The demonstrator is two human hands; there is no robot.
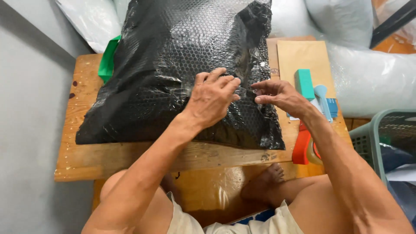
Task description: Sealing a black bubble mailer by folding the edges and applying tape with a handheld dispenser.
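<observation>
Large parcel wrapped in black bubble wrap [173,73] lying across a low wooden table [86,160]. Left hand [212,97] pressed flat on its near right part, fingers spread. Right hand [279,96] just beside, fingertips pinched at the wrap. Further right: brown envelope [303,56], teal block [304,83], red tape dispenser [302,147], grey basket [368,138].

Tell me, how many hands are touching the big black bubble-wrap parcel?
2. The left hand presses flat on the black bubble-wrap parcel, and the right hand pinches its right side.
</observation>
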